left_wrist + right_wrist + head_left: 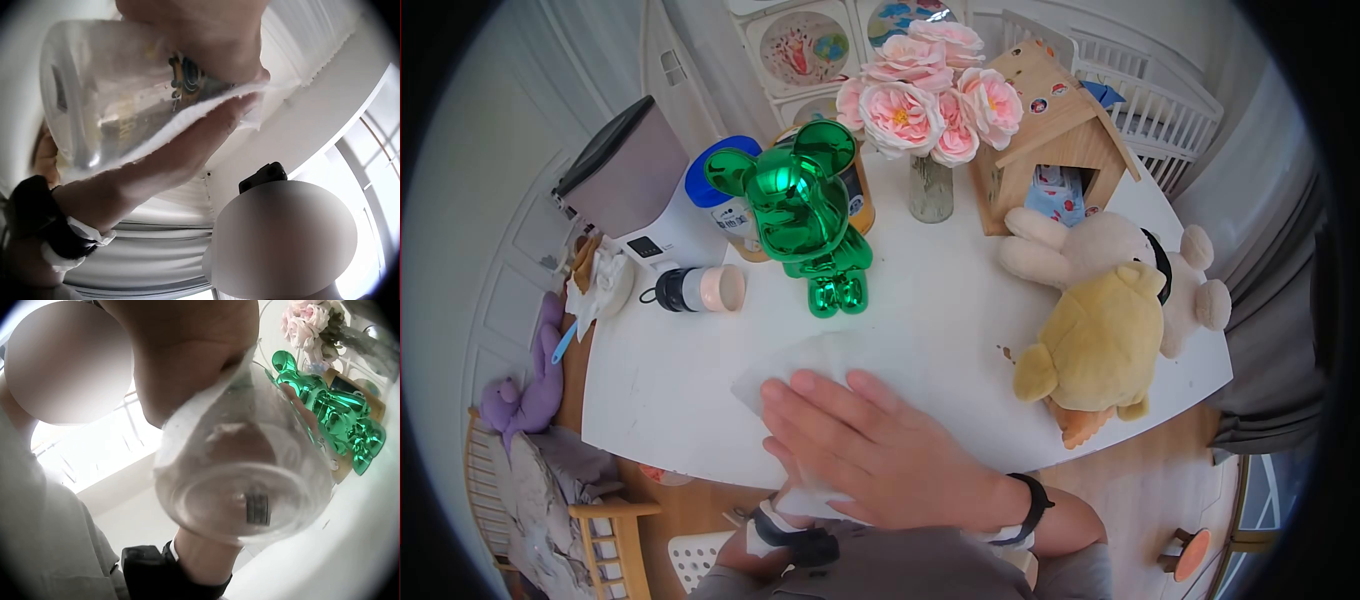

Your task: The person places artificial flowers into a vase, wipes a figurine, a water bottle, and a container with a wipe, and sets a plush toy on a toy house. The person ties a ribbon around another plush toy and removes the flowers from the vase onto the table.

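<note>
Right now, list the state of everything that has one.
Clear cup, held, no contents visible
White tissue, against cup
Left hand, gripping cup
Right hand, fingers extended over tissue
Blue-lidded jar, closed
Appliance lid, down
Green figure, standing upright
Pink flowers, open
Glass vase, upright, holding flowers
Wooden house, doorway open, packet inside
Yellow plush, leaning on pale plush
Looped bottle, upright or lying, cannot tell

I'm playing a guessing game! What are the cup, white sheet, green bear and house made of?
Cup: smooth, clear glass or plastic; you can see through it.
White sheet: perhaps soft, matt paper or cloth; it's thin and bends along the cup.
Green bear: shiny, maybe coated plastic or metal; it has mirror-like highlights.
House: probably wood, matt; its panels are pale brown.
</note>
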### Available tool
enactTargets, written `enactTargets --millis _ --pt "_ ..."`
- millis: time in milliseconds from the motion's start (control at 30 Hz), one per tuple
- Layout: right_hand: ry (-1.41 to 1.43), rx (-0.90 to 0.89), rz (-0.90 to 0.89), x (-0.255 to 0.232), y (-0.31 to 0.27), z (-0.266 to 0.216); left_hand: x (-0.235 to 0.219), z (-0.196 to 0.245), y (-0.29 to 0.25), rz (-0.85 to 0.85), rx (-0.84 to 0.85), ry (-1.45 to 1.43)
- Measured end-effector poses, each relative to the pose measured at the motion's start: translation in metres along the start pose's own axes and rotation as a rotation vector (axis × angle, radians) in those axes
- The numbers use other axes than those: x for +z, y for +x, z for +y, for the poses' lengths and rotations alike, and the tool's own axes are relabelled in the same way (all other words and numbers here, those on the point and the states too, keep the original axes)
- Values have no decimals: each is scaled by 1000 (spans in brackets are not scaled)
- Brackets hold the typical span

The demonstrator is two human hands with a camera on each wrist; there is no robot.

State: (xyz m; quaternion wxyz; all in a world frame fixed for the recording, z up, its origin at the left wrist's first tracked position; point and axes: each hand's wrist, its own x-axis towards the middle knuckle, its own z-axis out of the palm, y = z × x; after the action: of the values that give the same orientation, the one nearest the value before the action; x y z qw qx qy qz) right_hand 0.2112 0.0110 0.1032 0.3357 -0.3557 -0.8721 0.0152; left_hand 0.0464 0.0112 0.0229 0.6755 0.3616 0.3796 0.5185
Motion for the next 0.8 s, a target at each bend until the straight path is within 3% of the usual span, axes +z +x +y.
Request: enactTargets --millis 200,400,467,500,567,600,667,700,733,767,800 --pt "92 -27 35 -14 17 14 -22 9 4 -307 -98 106" --pt "182 99 -9 -26 18 27 -20 11 23 -606 -183 190" --pt "673 253 -26 -26 16 33 -33 12 18 -703 -211 217" --pt "673 252 -33 -24 15 33 -31 14 18 -750 -222 229" --pt "1078 339 67 -19 13 28 -21 28 18 -711 -244 236" --pt "1077 339 63 -15 12 25 -14 35 21 -675 -270 249" --pt "1036 330 324 -7 11 19 -12 31 32 -677 -223 327" --pt "1037 329 323 -6 9 18 -11 30 36 -680 -180 409" --pt "1009 463 389 -7 6 19 0 32 36 -680 -179 412" --pt "976 597 455 -7 5 19 17 38 30 -535 -118 289" --pt "976 597 457 -7 6 19 28 43 25 -391 -59 165"
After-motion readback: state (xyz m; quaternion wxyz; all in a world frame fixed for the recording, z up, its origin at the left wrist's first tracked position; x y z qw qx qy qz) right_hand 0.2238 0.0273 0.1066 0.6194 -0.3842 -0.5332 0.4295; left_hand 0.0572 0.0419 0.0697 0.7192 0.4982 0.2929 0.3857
